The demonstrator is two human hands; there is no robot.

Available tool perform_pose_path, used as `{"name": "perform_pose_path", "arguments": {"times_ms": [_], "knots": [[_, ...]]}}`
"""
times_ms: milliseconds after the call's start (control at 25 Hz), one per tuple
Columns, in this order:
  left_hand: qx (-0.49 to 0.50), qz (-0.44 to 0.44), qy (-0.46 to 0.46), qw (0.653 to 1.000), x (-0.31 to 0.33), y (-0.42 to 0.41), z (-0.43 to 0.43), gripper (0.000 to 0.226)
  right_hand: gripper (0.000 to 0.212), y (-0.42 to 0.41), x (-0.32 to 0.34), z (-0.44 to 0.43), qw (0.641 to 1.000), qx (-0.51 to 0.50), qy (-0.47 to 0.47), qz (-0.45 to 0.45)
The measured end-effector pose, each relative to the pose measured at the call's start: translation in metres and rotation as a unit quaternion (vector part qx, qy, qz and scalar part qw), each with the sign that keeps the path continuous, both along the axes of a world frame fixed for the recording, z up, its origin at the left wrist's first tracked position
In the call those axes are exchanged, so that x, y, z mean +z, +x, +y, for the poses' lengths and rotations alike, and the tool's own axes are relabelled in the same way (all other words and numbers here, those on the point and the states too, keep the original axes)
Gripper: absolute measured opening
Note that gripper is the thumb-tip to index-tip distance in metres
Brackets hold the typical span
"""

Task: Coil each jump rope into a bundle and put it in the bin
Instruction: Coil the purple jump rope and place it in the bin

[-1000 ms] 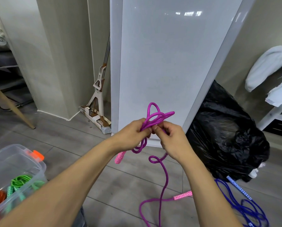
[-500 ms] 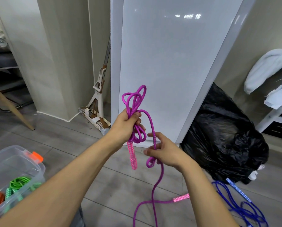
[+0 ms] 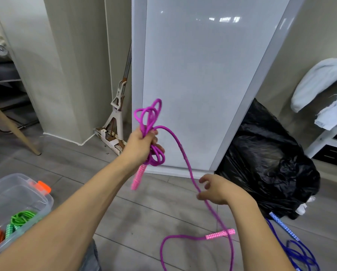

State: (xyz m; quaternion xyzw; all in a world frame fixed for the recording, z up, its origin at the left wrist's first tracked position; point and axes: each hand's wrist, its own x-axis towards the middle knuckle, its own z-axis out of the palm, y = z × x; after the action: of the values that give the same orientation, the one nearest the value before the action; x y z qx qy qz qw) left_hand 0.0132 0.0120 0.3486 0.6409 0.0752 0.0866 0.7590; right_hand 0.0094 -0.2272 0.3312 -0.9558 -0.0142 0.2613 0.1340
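Rope (image 3: 180, 148) purple, braided, looped | left hand (image 3: 140, 142) grips loops | right hand (image 3: 221, 192) loosely curls round strand

- The grey plank floor (image 3: 81, 165) carries everything; a tall white panel (image 3: 203, 85) stands on it at the back.
- Right of the panel, touching its foot, sits a black bag (image 3: 265, 163).
- Left of the panel, a mop (image 3: 115, 122) stands upright; farther left is a wooden chair leg (image 3: 13, 130).
- In front of the panel lies the loose tail of the purple jump rope (image 3: 163, 249) with its pink handle (image 3: 220, 234).
- Front right: a blue jump rope (image 3: 300, 257).
- Front left: a clear bin (image 3: 17, 192).
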Motion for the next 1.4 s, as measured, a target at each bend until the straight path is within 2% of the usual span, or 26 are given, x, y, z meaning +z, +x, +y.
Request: {"name": "perform_pose_path", "arguments": {"times_ms": [80, 120, 200, 320, 400, 560, 640, 720, 880, 960, 1160, 1400], "knots": [[-0.116, 0.007, -0.002, 0.993, 0.0, -0.009, -0.016, 0.014, 0.078, -0.005, 0.004, 0.009, 0.989, 0.008, 0.137, -0.055], [-0.163, 0.007, 0.004, 0.987, -0.001, -0.013, -0.022, 0.014, 0.076, -0.006, 0.005, 0.016, 0.971, 0.014, 0.219, -0.092], [-0.221, 0.002, 0.019, 0.975, -0.001, -0.017, -0.028, 0.013, 0.059, -0.005, 0.007, 0.031, 0.925, 0.033, 0.349, -0.145], [-0.22, 0.02, -0.002, 0.975, 0.002, -0.017, -0.024, 0.013, 0.026, -0.003, 0.015, 0.038, 0.882, 0.0, 0.454, -0.128], [-0.175, 0.048, 0.004, 0.983, 0.003, -0.016, -0.023, 0.014, 0.017, -0.004, 0.02, 0.033, 0.877, -0.032, 0.461, -0.129], [-0.006, 0.063, -0.013, 0.998, -0.002, -0.003, -0.016, 0.009, 0.038, -0.001, 0.014, 0.015, 0.912, -0.074, 0.368, -0.163], [0.077, 0.069, -0.028, 0.994, -0.006, 0.005, -0.006, 0.01, 0.035, 0.004, 0.013, 0.008, 0.907, -0.096, 0.362, -0.191], [0.103, 0.075, -0.058, 0.99, -0.01, 0.007, -0.001, 0.011, 0.03, 0.007, 0.016, 0.005, 0.891, -0.113, 0.381, -0.218], [0.021, 0.091, -0.079, 0.992, -0.009, 0.001, -0.011, 0.008, 0.023, 0.0, 0.023, 0.019, 0.832, -0.134, 0.488, -0.228], [-0.019, 0.088, -0.063, 0.994, -0.008, -0.005, -0.021, 0.011, 0.016, -0.004, 0.022, 0.029, 0.82, -0.126, 0.518, -0.211], [-0.064, 0.078, -0.071, 0.992, -0.01, -0.014, -0.038, 0.014, 0.002, -0.008, 0.014, 0.052, 0.822, -0.108, 0.509, -0.231], [-0.085, 0.083, -0.067, 0.991, -0.016, -0.013, -0.042, 0.021, 0.007, -0.009, 0.004, 0.058, 0.84, -0.077, 0.459, -0.279]]}}
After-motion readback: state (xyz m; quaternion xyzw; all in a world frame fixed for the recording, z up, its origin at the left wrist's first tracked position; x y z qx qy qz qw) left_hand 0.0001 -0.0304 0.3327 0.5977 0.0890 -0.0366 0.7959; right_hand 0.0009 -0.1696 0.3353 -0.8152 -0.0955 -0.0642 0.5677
